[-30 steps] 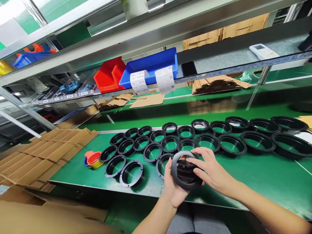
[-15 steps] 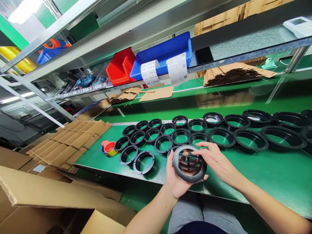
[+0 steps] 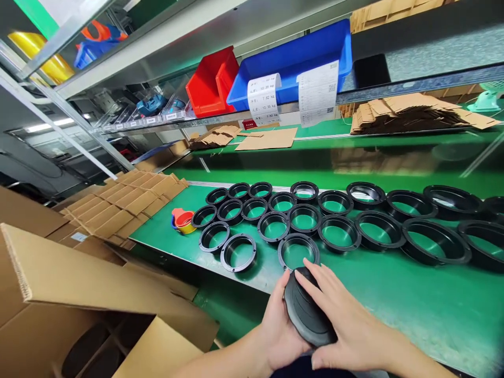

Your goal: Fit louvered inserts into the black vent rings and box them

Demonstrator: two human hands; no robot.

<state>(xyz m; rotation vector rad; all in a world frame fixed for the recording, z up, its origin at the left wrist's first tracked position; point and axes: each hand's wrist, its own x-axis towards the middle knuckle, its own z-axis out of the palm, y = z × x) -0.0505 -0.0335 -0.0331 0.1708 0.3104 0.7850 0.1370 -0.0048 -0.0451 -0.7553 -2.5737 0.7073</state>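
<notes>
The left hand (image 3: 275, 328) cups the round black part (image 3: 302, 311) at the near edge of the counter (image 3: 397, 294); the right hand (image 3: 348, 320) holds it with fingers across its face. Step, apparently: adjusting by hand. Next move likely requires steady left support. Underside hidden; rightmost black rings (image 3: 477, 258) cut off.

A round, black, plastic-looking piece (image 3: 304, 311) with a greyish rim lies tilted between the bare left hand (image 3: 275, 326) and right hand (image 3: 346, 317) — its face (marked by curved lines) partly covered.
</notes>
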